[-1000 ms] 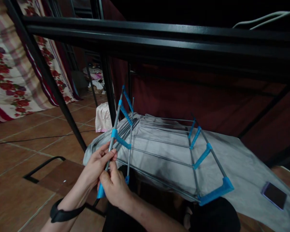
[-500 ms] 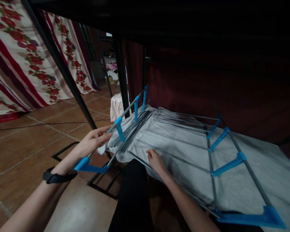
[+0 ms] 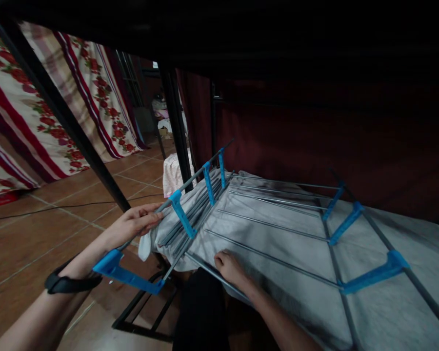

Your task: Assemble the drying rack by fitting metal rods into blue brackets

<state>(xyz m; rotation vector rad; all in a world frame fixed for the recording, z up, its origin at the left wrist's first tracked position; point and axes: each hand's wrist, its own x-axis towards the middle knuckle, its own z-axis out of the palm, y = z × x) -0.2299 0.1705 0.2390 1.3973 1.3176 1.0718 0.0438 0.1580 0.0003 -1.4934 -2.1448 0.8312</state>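
Observation:
My left hand [image 3: 137, 225], with a black band at its wrist, is closed on a grey metal tube [image 3: 193, 179] of a partly joined rack frame. Blue plastic brackets [image 3: 183, 214] sit along this tube and lean toward the bed. One larger blue bracket [image 3: 128, 277] is just below my left hand. My right hand [image 3: 229, 267] is curled at the bed's near edge, beside the front metal tube [image 3: 214, 273]; its fingertips are hidden. Several thin rods [image 3: 270, 224] reach across to blue brackets [image 3: 376, 273] on the right-hand tubes.
A bundle of loose grey tubes [image 3: 201, 209] lies on the grey bed sheet [image 3: 289, 263]. Black bed posts [image 3: 69, 126] stand at the left, with a dark overhang above. A black metal frame [image 3: 142, 329] is on the tiled floor [image 3: 69, 243]. Floral curtains [image 3: 54, 112] hang beyond.
The view has shifted, so the rack sits lower and wider in it. My left hand stays on its tube, and my right hand remains curled near the front tube.

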